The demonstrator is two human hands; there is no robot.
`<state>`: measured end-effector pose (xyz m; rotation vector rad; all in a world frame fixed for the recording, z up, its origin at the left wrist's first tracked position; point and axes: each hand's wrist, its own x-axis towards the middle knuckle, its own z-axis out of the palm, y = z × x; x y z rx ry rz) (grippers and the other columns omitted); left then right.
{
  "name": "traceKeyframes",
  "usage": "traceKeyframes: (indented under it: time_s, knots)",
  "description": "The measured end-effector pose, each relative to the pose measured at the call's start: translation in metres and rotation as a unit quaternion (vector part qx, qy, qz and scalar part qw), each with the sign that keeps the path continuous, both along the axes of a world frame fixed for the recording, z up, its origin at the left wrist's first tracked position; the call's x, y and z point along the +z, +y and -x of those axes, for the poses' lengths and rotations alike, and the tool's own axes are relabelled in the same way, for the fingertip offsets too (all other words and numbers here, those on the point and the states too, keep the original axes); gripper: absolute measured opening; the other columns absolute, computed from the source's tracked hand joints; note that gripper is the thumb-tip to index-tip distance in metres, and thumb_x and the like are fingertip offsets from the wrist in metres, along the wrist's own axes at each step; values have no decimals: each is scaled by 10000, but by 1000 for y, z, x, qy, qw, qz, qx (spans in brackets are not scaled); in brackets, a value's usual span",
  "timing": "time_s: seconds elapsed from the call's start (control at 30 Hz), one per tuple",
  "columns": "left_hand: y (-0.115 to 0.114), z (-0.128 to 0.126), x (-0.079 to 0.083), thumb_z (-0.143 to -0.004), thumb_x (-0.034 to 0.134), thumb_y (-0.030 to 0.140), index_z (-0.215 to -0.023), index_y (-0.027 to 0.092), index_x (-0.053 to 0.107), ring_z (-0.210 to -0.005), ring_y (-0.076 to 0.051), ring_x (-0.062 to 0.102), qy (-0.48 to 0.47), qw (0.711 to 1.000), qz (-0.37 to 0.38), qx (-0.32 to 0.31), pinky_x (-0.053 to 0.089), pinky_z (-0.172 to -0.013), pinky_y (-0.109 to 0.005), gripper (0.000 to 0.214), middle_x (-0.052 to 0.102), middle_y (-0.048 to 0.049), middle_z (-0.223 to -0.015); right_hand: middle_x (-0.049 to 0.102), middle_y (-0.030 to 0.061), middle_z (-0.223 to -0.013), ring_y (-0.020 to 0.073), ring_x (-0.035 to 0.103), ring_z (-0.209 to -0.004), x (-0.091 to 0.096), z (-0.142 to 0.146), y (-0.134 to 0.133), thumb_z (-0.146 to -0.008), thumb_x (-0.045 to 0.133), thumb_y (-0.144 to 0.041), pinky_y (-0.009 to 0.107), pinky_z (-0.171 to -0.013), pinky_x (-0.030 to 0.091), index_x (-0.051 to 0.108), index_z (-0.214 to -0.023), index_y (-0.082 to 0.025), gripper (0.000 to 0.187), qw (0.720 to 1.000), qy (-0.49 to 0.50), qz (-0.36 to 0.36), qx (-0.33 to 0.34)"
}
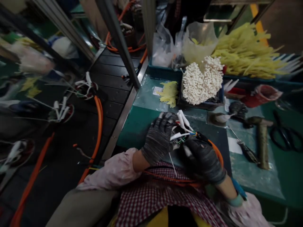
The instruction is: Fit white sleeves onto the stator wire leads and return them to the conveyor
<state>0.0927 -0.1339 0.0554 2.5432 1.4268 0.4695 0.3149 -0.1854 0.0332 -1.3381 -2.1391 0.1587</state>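
Both my hands wear dark grey knit gloves and work over the near edge of a green bench mat [132, 129]. My left hand [158, 137] closes around a wire bundle with white-sheathed ends [183, 126], whose thin white, blue and green wires fan out. My right hand [202, 159] grips the black end of an orange cable [216, 151] where it meets those wires. The cable runs down toward my lap, and my fingers hide the exact join.
At the left, a black slatted conveyor [111, 75] carries orange cables and wired parts. A teal tray [165, 74] holds white-tipped wires [202, 80] and yellow strips [246, 53]. A mallet [259, 142], screwdriver [247, 151] and black scissors [285, 135] lie to the right.
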Motion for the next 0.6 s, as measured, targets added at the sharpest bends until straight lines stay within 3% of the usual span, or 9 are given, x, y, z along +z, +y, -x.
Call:
traceKeyframes:
  time_s: [0.13, 0.2, 0.3, 0.4, 0.5, 0.6]
  knots:
    - [3, 5, 1, -979, 810, 646, -1699, 98, 511, -1714, -440, 425, 8, 1000, -24, -12, 480, -1356, -617, 952, 504, -271, -1774, 866, 63, -933, 328, 847, -808, 6, -7, -5, -1076, 609, -256, 558, -853, 751, 820, -1064, -313, 218, 998, 52, -13, 26]
    - [8, 10, 2, -1010, 772, 654, -1656, 123, 582, -1704, -425, 448, -2, 999, -33, -31, 489, -1356, -600, 858, 549, -254, -1746, 885, 75, -1051, 346, 873, -920, 17, -16, -9, -1083, 600, -258, 553, -828, 764, 809, -1193, -336, 248, 995, 97, -12, 35]
    - [19, 24, 1, -1046, 755, 522, -1615, 170, 640, -1635, -382, 561, -34, 999, -27, -29, 541, -1323, -565, 680, 635, -215, -1681, 861, 130, -1217, 379, 857, -1087, 31, -27, -3, -1100, 601, -341, 588, -882, 754, 784, -1354, -308, 314, 992, 120, -21, -25]
    - [31, 47, -2, -983, 801, 388, -1579, 160, 668, -1460, -350, 729, -73, 997, -9, 6, 621, -1244, -492, 652, 744, -190, -1553, 857, 153, -1224, 408, 847, -1103, 37, -21, 14, -1089, 626, -420, 651, -951, 735, 799, -1375, -266, 368, 994, 91, -34, -59]
    - [42, 76, -4, -963, 780, 358, -1455, 200, 757, -1276, -335, 829, -89, 995, -6, 40, 685, -1134, -452, 517, 834, -149, -1397, 895, 88, -1113, 395, 878, -967, 40, -8, 27, -1079, 623, -391, 584, -837, 778, 811, -1397, -376, 370, 991, 133, 20, -26]
    - [58, 108, -1, -958, 732, 332, -1398, 226, 792, -1219, -321, 846, -73, 996, -30, 49, 692, -1093, -438, 456, 854, -120, -1357, 910, 18, -1094, 403, 893, -941, 43, -4, 28, -1040, 710, -441, 544, -749, 789, 834, -1324, -524, 320, 976, 197, 98, 1]
